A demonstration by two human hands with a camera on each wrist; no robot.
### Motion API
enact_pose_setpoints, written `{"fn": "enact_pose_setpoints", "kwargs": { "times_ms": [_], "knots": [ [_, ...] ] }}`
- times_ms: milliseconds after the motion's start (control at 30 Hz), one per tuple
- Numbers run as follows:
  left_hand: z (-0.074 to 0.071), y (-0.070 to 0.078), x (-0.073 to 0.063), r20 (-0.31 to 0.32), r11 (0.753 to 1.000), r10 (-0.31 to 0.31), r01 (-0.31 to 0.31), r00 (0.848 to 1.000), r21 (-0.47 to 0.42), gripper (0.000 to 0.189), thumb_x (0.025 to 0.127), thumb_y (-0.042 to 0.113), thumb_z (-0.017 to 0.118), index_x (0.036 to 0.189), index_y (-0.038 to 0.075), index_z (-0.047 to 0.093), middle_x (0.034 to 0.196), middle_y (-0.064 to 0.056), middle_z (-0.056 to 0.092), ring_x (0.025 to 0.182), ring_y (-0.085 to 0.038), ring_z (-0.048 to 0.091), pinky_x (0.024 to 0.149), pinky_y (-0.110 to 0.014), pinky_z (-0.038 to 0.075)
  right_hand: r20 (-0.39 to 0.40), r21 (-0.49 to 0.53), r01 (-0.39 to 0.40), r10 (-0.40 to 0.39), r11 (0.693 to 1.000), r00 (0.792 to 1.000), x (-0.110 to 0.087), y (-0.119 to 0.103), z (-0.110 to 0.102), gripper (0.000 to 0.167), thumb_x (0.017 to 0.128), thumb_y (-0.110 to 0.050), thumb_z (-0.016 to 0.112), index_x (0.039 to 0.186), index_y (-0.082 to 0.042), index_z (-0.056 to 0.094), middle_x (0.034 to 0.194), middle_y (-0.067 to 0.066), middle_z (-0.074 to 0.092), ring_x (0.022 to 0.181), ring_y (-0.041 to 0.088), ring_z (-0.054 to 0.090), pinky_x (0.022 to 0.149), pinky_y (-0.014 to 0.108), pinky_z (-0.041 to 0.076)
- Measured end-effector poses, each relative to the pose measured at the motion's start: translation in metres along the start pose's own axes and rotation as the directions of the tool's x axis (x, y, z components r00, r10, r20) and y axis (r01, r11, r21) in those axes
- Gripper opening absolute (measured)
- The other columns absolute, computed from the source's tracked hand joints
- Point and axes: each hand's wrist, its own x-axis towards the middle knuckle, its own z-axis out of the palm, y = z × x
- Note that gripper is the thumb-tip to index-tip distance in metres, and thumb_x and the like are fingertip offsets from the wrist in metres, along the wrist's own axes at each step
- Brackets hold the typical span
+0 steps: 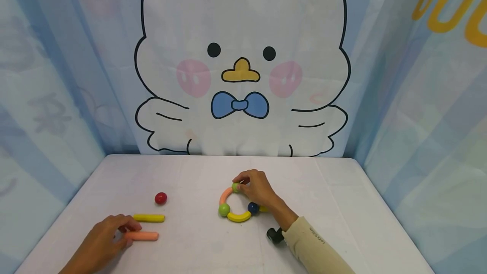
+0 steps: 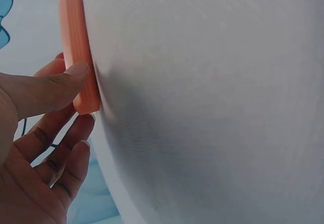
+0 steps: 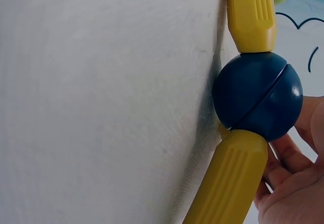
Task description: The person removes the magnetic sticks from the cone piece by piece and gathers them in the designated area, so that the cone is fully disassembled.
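On the left of the white table, my left hand (image 1: 104,238) pinches an orange rod (image 2: 76,37) near one end, between thumb and fingers. A yellow rod (image 1: 150,218) lies just beyond it. Near the table's middle, my right hand (image 1: 258,187) pinches a green ball (image 1: 235,187) between thumb and fingers. That ball tops a partly formed ring: a curved orange piece (image 1: 225,196), a second green ball (image 1: 223,209), a curved yellow piece (image 1: 239,217) and a dark blue ball (image 3: 258,96). Another yellow piece (image 3: 230,178) joins the blue ball, partly hidden by my right hand in the head view.
A red ball (image 1: 161,198) sits beyond the yellow rod. Near my right sleeve is a small black object (image 1: 274,236), partly covered by the forearm. The table (image 1: 342,206) meets a curtain (image 1: 243,138) printed with a cartoon bird at the back, with curtains at both sides.
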Motion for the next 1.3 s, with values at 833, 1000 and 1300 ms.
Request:
{"fn": "enact_pose_setpoints", "kwargs": {
  "times_ms": [833,1000,1300],
  "knots": [
    [0.002,0.102,0.004,-0.196,0.969,0.246,-0.245,0.949,0.03,0.037,0.077,0.007,0.095,0.1,0.029,0.076,0.101,0.014,0.072,0.103,-0.012,0.062,0.095,-0.038,0.062,-0.014,0.001,0.005,-0.005,1.0,1.0,-0.018,-0.007,-0.014,0.028,0.101,-0.017,0.075,0.129,-0.015,0.076,0.128,0.001,0.076,0.114,0.023,0.072,0.102,0.049,0.057],
    [0.01,0.127,0.009,-0.206,0.951,0.304,-0.309,0.93,0.007,0.04,0.078,0.009,0.094,0.103,0.034,0.075,0.101,0.022,0.07,0.101,-0.004,0.059,0.095,-0.033,0.061,-0.032,-0.005,-0.009,0.009,1.0,0.999,-0.027,-0.008,-0.021,0.028,0.1,-0.018,0.076,0.127,-0.017,0.076,0.126,0.002,0.076,0.114,0.022,0.071,0.099,0.048,0.058],
    [0.033,0.163,0.023,-0.158,0.915,0.355,-0.377,0.922,-0.142,0.038,0.082,0.011,0.092,0.107,0.034,0.075,0.102,0.023,0.07,0.094,-0.001,0.057,0.085,-0.023,0.058,-0.057,-0.029,-0.018,0.016,0.999,0.998,-0.046,-0.003,-0.034,0.026,0.096,-0.016,0.08,0.122,-0.016,0.078,0.121,0.001,0.079,0.11,0.022,0.073,0.098,0.049,0.059]
  ]
}}
